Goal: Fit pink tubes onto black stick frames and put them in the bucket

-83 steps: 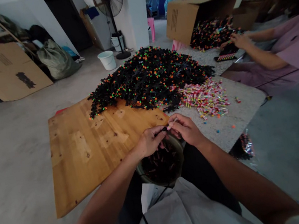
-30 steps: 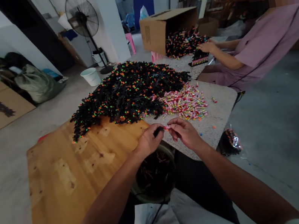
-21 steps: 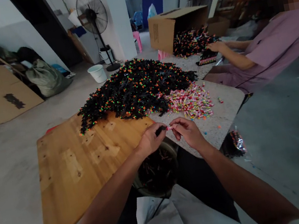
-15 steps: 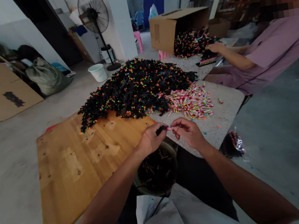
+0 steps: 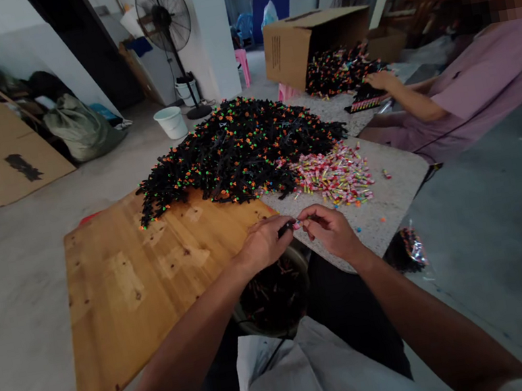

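Note:
My left hand (image 5: 263, 245) pinches a small black piece (image 5: 287, 225) at its fingertips. My right hand (image 5: 330, 232) pinches a small pink piece (image 5: 297, 224) and holds it against the black one's end. Both hands hover over a round bowl (image 5: 273, 293) in my lap, filled with dark finished pieces. Beyond them lies a big heap of black pieces with orange and green tips (image 5: 243, 146), and beside it a smaller pile of pink and yellow pieces (image 5: 337, 174).
A wooden board (image 5: 139, 276) and a speckled slab (image 5: 387, 201) carry the piles. A person in a purple top (image 5: 467, 81) works at the far right beside a tipped cardboard box (image 5: 309, 37). A fan (image 5: 163, 15), a white bucket (image 5: 171, 122) and a small bag (image 5: 408, 251) stand around.
My hands stay together over the bowl, fingers working the pink piece onto the black one. The view has swung slightly; the person at the right keeps a hand on their pile.

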Motion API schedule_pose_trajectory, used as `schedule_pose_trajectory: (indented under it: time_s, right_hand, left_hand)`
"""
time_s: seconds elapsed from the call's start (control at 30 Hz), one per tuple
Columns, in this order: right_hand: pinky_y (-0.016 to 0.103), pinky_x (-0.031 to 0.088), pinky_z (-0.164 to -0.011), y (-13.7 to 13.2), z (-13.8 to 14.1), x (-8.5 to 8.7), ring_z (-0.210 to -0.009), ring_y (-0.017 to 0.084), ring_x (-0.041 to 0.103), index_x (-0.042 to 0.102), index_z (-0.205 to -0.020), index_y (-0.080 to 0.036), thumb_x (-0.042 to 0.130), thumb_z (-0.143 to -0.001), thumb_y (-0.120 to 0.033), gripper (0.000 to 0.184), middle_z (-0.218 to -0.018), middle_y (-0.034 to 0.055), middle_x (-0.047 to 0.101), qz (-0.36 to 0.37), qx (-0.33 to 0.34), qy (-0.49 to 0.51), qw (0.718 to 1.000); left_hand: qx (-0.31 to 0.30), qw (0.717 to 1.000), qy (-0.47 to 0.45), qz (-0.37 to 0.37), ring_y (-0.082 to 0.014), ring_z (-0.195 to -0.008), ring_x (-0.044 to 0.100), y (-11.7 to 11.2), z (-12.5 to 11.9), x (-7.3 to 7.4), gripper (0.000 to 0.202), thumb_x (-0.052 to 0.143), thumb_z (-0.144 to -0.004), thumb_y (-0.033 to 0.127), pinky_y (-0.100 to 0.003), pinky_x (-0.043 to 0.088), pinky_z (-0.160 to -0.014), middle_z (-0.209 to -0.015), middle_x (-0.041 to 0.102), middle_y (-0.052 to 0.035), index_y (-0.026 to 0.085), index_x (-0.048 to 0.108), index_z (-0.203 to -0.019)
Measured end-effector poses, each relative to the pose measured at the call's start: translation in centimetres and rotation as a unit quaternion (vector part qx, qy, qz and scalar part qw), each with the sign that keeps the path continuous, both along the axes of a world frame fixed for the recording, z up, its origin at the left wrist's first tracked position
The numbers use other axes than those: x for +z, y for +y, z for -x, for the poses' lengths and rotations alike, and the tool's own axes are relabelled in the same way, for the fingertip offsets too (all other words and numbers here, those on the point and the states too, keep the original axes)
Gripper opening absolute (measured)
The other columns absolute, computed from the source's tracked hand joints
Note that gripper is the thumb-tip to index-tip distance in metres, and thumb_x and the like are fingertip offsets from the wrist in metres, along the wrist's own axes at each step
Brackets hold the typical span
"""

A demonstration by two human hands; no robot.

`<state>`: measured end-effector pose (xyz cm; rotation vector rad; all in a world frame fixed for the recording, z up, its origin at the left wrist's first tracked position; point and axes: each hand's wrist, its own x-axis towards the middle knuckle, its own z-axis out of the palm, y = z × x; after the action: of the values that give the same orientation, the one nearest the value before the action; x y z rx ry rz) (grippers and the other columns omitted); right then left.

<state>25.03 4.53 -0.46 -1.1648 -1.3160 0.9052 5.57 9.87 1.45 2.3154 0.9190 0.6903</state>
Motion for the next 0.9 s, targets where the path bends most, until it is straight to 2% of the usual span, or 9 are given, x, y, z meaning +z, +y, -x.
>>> schedule_pose_trajectory:
  time_s: [0.07, 0.2, 0.33, 0.43, 0.53, 0.67, 0.77, 0.83, 0.9]
  right_hand:
    - [0.027, 0.044, -0.056, 0.1, -0.1, -0.2, -0.059, 0.013, 0.055, 0.073, -0.095, -0.021, 0.071, -0.089, -0.039, 0.02, -0.071, -0.0015, 0.063, 0.0, 0.01, -0.009, 1.0]
    - [0.026, 0.044, -0.054, 0.3, -0.2, -0.3, -0.056, 0.012, 0.054, 0.073, -0.098, -0.02, 0.068, -0.091, -0.04, 0.022, -0.068, -0.0024, 0.062, 0.029, 0.034, 0.015, 0.999]
    - [0.026, 0.043, -0.054, 0.5, -0.1, -0.3, -0.054, 0.013, 0.054, 0.072, -0.103, -0.019, 0.067, -0.092, -0.04, 0.024, -0.067, -0.0029, 0.062, 0.053, 0.051, 0.015, 0.997]
    - [0.027, 0.045, -0.057, 0.4, 0.3, -0.4, -0.057, 0.014, 0.056, 0.072, -0.106, -0.021, 0.066, -0.094, -0.043, 0.026, -0.069, -0.0025, 0.063, 0.054, 0.05, 0.002, 0.997]
    - [0.028, 0.048, -0.062, -0.1, 1.2, -1.0, -0.062, 0.015, 0.059, 0.071, -0.107, -0.022, 0.064, -0.095, -0.044, 0.025, -0.075, -0.0013, 0.065, 0.046, 0.036, 0.007, 0.998]
    - [0.029, 0.049, -0.063, -1.4, 2.6, -2.9, -0.063, 0.016, 0.06, 0.069, -0.106, -0.024, 0.063, -0.095, -0.043, 0.023, -0.077, -0.0009, 0.066, 0.066, 0.033, 0.022, 0.997]
    - [0.028, 0.049, -0.062, -2.1, 3.1, -4.6, -0.062, 0.016, 0.061, 0.068, -0.107, -0.024, 0.062, -0.096, -0.043, 0.023, -0.072, -0.0022, 0.065, 0.104, 0.059, 0.028, 0.992]
    - [0.028, 0.05, -0.062, -1.7, 2.6, -5.7, -0.064, 0.017, 0.063, 0.068, -0.111, -0.024, 0.063, -0.095, -0.043, 0.026, -0.072, -0.0021, 0.067, 0.131, 0.094, 0.019, 0.987]
    - [0.027, 0.051, -0.062, -0.1, 1.3, -6.4, -0.065, 0.017, 0.066, 0.069, -0.111, -0.022, 0.063, -0.094, -0.043, 0.028, -0.076, -0.0003, 0.071, 0.159, 0.135, -0.023, 0.978]
  left_hand:
    - [-0.009, 0.999, 0.033, -0.028, -0.0226, -0.099, 0.072, -0.2, 0.1, 0.3, 0.028, 0.055, -0.099, 0.025, -0.033, 0.055, -0.091, -0.11, 0.078, -0.0065, 0.023, 0.075, -0.119]
    - [-0.003, 0.997, 0.07, -0.044, -0.023, -0.091, 0.072, -0.8, 0.2, 1.0, 0.029, 0.06, -0.095, 0.025, -0.032, 0.055, -0.084, -0.101, 0.077, -0.0069, 0.021, 0.074, -0.12]
    - [-0.009, 0.995, 0.076, -0.057, -0.0219, -0.09, 0.071, -0.8, 0.4, 0.8, 0.027, 0.06, -0.099, 0.038, -0.031, 0.054, -0.083, -0.101, 0.077, -0.0069, 0.022, 0.074, -0.118]
    - [0.006, 0.994, 0.075, -0.074, -0.0206, -0.087, 0.071, -0.6, 0.5, -0.1, 0.031, 0.05, -0.106, 0.041, -0.03, 0.052, -0.081, -0.098, 0.076, -0.0078, 0.022, 0.075, -0.109]
    - [0.031, 0.993, 0.081, -0.074, -0.0185, -0.078, 0.069, -0.6, 0.8, -1.2, 0.032, 0.051, -0.105, 0.041, -0.028, 0.05, -0.074, -0.087, 0.075, -0.0061, 0.022, 0.075, -0.097]
    - [0.036, 0.996, 0.075, 0.019, -0.0151, -0.064, 0.062, -1.3, 1.7, -2.7, 0.033, 0.054, -0.102, 0.044, -0.026, 0.046, -0.064, -0.07, 0.07, -0.0006, 0.023, 0.076, -0.089]
    - [0.026, 0.994, 0.058, 0.093, -0.0143, -0.061, 0.061, -2.0, 2.4, -4.0, 0.036, 0.052, -0.102, 0.045, -0.025, 0.044, -0.061, -0.069, 0.069, 0.001, 0.024, 0.077, -0.087]
    - [0.023, 0.99, 0.073, 0.114, -0.015, -0.062, 0.063, -2.4, 2.8, -4.9, 0.041, 0.049, -0.103, 0.047, -0.026, 0.044, -0.061, -0.069, 0.07, 0.0005, 0.024, 0.077, -0.084]
    - [0.019, 0.986, 0.124, 0.114, -0.0177, -0.068, 0.067, -2.8, 3.3, -5.9, 0.046, 0.045, -0.105, 0.051, -0.027, 0.046, -0.065, -0.074, 0.073, -0.0019, 0.024, 0.077, -0.085]
